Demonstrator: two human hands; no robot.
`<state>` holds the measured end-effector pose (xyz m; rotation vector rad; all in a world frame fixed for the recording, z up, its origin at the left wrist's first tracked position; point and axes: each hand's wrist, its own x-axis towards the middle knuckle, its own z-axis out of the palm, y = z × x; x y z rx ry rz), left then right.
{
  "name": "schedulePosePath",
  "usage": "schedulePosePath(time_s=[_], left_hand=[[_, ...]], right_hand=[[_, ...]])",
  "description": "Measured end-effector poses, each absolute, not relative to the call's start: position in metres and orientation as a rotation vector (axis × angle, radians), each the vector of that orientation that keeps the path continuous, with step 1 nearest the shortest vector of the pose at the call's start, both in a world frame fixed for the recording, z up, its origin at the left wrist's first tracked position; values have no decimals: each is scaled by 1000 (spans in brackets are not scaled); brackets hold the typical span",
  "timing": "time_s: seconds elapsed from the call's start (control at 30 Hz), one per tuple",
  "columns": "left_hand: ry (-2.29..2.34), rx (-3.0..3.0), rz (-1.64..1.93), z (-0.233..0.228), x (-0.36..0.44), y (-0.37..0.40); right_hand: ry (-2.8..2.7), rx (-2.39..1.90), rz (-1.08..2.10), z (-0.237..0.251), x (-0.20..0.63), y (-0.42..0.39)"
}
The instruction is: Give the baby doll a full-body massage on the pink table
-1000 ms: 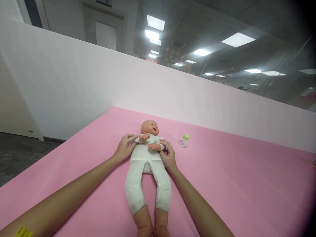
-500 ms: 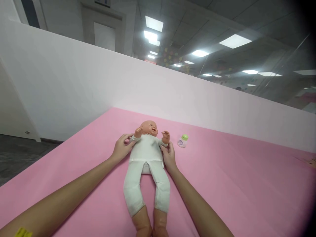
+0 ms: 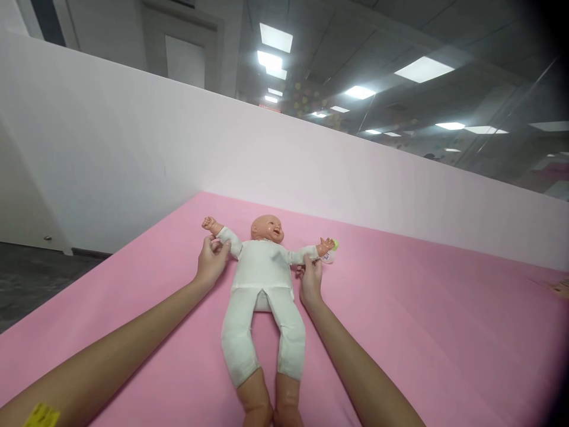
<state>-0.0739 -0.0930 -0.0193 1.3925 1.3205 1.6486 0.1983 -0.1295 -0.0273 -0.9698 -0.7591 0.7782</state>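
Note:
On its back lies a baby doll (image 3: pixel 262 273) with a white cloth body and plastic head, hands and lower legs. Its two arms are stretched out sideways. My left hand (image 3: pixel 212 261) grips the doll's arm at the left, near the wrist, with the thumb on the white sleeve. At the other side my right hand (image 3: pixel 311 279) holds the sleeve of the opposite arm, its fingers curled round from below. Behind that arm's plastic hand stands a small clear bottle (image 3: pixel 328 257) with a green cap, partly hidden.
The doll rests on a pink table surface (image 3: pixel 400 332). A low white partition (image 3: pixel 284 160) runs along the far edge. Grey floor (image 3: pixel 40 279) shows at the left, beside a white door panel. Something printed (image 3: pixel 558 287) lies at the far right.
Both hands have moved outward, the left one left and the right one slightly right. The doll's arms have swung from bent beside its head to spread wide, partly covering the bottle.

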Motion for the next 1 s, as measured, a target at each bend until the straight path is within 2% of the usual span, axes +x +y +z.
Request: schedulePosePath(time_s=[0.27, 0.43, 0.7, 1.0], left_hand=[[1187, 1979, 1494, -2, -62, -114], [1223, 2176, 1469, 1, -60, -121], [1224, 2169, 1451, 3, -59, -121], [1354, 1774, 1563, -6, -63, -110]], right_hand=[[-1517, -938, 323, -18, 183, -153], [-1639, -935, 253, -17, 187, -152], [-1572, -960, 343, -19, 189, -151], [-1032, -1003, 705, -22, 191, -142]])
